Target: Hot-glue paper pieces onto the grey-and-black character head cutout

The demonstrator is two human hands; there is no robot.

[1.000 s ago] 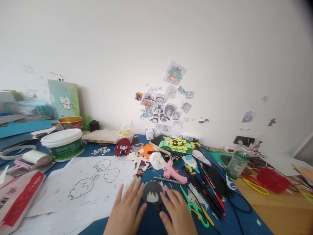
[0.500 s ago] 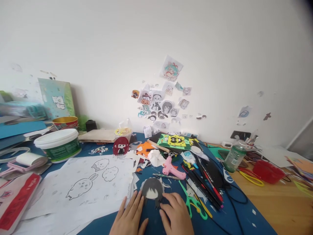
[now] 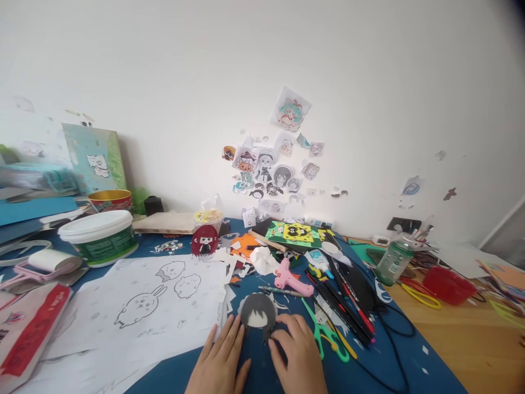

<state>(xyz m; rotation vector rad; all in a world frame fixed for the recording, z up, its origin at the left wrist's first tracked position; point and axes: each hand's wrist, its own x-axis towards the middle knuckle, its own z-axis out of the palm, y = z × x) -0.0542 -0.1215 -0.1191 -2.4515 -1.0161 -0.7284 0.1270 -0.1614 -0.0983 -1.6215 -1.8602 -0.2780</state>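
Note:
A paper cutout of a character's head (image 3: 257, 313), with dark hair, a pale blank face and a pale scalloped edge, lies on the blue table. My left hand (image 3: 223, 355) rests flat with its fingers stretched out, the fingertips at the cutout's left edge. On the other side, my right hand (image 3: 297, 350) touches the right edge and a lower strand of hair with bent fingers spread apart. Neither hand lifts the piece. Right of my right hand lie green-handled scissors (image 3: 328, 339). A pink glue gun (image 3: 290, 278) and a patterned pen (image 3: 279, 291) lie just beyond the cutout.
Paper sheets with line drawings (image 3: 164, 306) cover the left side. A white-lidded tub (image 3: 98, 238) stands behind them. Several black and red pens (image 3: 344, 309), a cable (image 3: 391, 350), and a green-tinted jar (image 3: 394, 262) are at right. Paper scraps (image 3: 241, 246) lie behind the glue gun.
The view has shifted slightly, so the table things appear a little higher and further right. Both hands stay at the cutout's edges with almost the same pose.

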